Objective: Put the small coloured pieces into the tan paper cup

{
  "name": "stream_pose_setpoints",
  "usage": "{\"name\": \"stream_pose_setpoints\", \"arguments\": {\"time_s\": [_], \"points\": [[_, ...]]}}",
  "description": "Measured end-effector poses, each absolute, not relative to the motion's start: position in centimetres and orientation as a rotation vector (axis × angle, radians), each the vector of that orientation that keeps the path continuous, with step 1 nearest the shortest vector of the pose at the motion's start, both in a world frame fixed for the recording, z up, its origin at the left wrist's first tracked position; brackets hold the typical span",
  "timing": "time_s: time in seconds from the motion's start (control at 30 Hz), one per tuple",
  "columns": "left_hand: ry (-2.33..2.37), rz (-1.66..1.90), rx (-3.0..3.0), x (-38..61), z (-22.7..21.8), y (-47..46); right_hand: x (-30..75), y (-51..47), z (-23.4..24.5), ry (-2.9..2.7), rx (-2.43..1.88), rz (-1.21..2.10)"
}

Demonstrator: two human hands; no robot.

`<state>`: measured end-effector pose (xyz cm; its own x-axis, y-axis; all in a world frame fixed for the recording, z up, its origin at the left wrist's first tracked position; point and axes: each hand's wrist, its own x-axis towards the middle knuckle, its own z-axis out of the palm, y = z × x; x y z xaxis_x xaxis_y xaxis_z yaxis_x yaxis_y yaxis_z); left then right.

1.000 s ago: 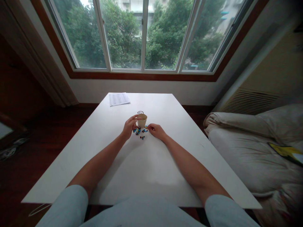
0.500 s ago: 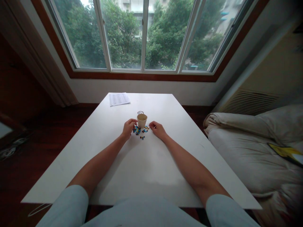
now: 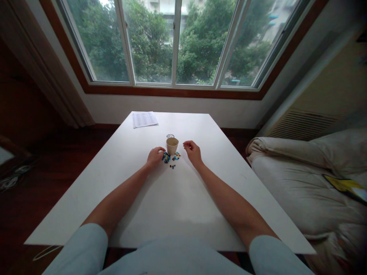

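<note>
Mostly, the white table [image 3: 177,202], filling the lower middle of the frame, gives plenty of bare surface to rest both forearms on, and steady wrists should help with work this fine. Just above the centre-line of the table's span, at the middle of the frame, a pale cup [image 3: 172,147] stands upright with its mouth open upward; it looks light, so a knock from a knuckle could tip or slide it, and coming at it slowly from the side seems wise. Small coloured pieces [image 3: 166,157] lie scattered at its near foot. Pieces this small are best handled by thumb and fingertip, a few at a time, without a broad sweep that could scatter them

As for the fingers, the left hand [image 3: 155,155] is left of the cup, loosely curled, its thumb and fingertips close to the larger cluster; whether they touch it or hold a piece, I cannot tell. The right hand [image 3: 193,151] is right of the cup, apart from it, thumb and forefinger drawn narrow and pointing towards its rim; anything pinched there is too small to make out. The smallest group of pieces sits lowest, between the hands and nearer the wearer
</note>
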<state>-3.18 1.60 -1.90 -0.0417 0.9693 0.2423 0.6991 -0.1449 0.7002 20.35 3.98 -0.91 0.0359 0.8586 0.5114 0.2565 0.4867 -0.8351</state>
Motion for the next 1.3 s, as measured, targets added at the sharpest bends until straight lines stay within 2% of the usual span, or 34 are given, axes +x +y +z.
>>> {"name": "stream_pose_setpoints", "arguments": {"time_s": [0.2, 0.37, 0.5, 0.7, 0.9, 1.3], "points": [[1.754, 0.925, 2.051, -3.0, -2.5, 1.6, 19.3, 1.6, 2.0, -1.638, -0.903, 0.431], [1.709, 0.886, 2.16, -2.8, -2.4, 1.4, 18.9, 1.3, 2.6, -1.875, -0.798, 0.278], [1.674, 0.871, 2.226, -2.7, -2.1, 1.2, 19.0, 1.9, 2.0, -1.957, -0.796, 0.246], [1.673, 0.826, 2.244, -2.6, -1.8, 0.8, 20.9, 3.4, -0.6, -1.794, -1.047, 0.252], [1.663, 0.789, 2.268, -2.5, -1.5, 0.5, 22.4, 5.0, -3.8, -2.131, -1.263, 0.261], [1.566, 0.807, 2.492, -2.2, -1.1, -0.1, 21.6, 4.2, -3.9, -2.198, -1.375, 0.162]]}}
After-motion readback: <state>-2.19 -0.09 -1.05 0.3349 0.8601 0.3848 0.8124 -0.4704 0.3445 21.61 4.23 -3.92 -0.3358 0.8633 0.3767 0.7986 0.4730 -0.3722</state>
